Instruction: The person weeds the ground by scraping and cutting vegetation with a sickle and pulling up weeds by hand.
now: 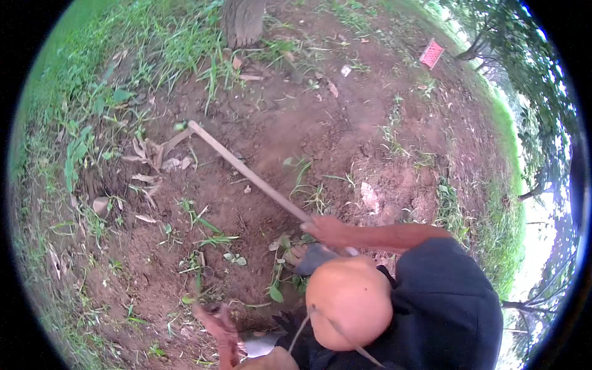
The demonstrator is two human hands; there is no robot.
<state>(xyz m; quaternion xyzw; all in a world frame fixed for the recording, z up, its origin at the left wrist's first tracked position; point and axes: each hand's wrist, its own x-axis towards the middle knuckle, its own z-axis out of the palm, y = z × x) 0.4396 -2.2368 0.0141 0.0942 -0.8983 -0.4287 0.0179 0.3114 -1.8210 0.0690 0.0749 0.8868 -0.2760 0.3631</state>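
Note:
My right hand [325, 230] is closed around the lower end of a long wooden handle [250, 176]. The handle slants up and left over bare soil to a hoe blade [176, 141], which lies by dry leaves and is hard to make out. At the lower left my left hand [217, 327] is low over the soil near a small green stem. Motion blurs its fingers, and whether it holds anything is unclear. A bent knee [348, 302] hides part of the ground between my hands, with a foot [299, 253] beside leafy weeds.
A tree trunk [243, 23] rises at the top among grass. Dry leaves and weeds dot the reddish soil [364, 123]. A red plastic crate-like object [431, 54] lies at the upper right, with trees along the right edge. Thin cords hang before my knees.

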